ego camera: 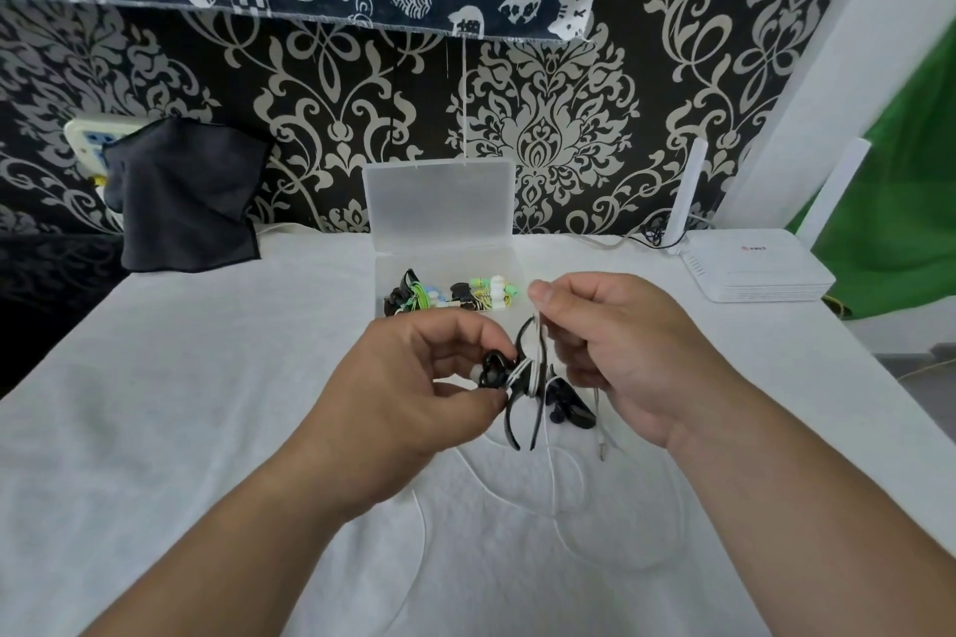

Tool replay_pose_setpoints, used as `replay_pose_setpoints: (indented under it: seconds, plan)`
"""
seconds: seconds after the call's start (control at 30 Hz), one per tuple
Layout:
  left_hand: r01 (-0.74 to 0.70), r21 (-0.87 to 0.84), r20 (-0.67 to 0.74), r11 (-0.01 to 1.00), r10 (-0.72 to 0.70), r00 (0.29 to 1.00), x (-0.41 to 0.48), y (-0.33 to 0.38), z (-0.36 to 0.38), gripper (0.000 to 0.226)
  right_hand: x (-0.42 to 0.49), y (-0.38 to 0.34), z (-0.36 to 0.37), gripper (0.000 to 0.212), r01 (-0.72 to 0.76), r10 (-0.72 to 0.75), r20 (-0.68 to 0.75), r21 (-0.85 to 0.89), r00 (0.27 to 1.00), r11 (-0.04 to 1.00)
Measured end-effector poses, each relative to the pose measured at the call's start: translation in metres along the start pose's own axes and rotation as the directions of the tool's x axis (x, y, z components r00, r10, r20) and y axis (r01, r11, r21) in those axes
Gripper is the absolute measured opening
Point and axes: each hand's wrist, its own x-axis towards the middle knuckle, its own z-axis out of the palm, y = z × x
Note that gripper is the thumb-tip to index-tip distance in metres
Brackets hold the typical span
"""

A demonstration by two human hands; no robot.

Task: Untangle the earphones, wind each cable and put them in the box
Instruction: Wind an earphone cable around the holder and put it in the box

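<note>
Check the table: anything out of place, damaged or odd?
Nothing damaged or spilled. The white cable, pinched by the right hand, trails unwound across the table; the left hand holds a black earphone. Odd: a dark cloth partly covers the wall socket, and a loose thread dangles to the box lid.

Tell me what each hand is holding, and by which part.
The left hand pinches the black earphones by one earbud. The right hand pinches their white cable just above them.

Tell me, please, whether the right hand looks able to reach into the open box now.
Probably yes: the box lies open just beyond the right hand with nothing between, though that hand pinches the white cable.
</note>
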Motion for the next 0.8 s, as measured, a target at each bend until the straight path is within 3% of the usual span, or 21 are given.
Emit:
replay_pose_setpoints:
  seconds: [0.37, 0.47, 0.57, 0.67, 0.8]
  plan:
    - [-0.006, 0.009, 0.041, 1.0, 0.005, 0.999, 0.0, 0.001, 0.001, 0.026, -0.001, 0.001, 0.008, 0.039, -0.086, 0.089, -0.027, 0.089, 0.996, 0.992]
    - [-0.055, -0.065, -0.086, 0.996, 0.049, 0.995, 0.001, 0.002, 0.001, 0.024, 0.001, 0.006, 0.009, 0.045, -0.167, 0.163, 0.045, 0.108, 0.986, 0.98]
    - [-0.061, -0.05, -0.305, 0.997, 0.043, 0.951, 0.006, -0.002, -0.005, 0.025, -0.002, 0.013, 0.013, 0.038, -0.2, 0.199, 0.187, -0.016, 0.962, 0.98]
    - [-0.041, -0.015, -0.433, 0.999, 0.03, 0.901, 0.009, -0.005, -0.013, 0.024, -0.007, 0.015, 0.019, 0.035, -0.127, 0.17, 0.307, -0.155, 0.936, 0.98]
    - [0.014, 0.144, -0.47, 0.99, 0.056, 0.881, 0.008, -0.003, -0.018, 0.033, -0.013, 0.008, 0.02, 0.031, -0.014, 0.099, 0.391, -0.214, 0.915, 0.977]
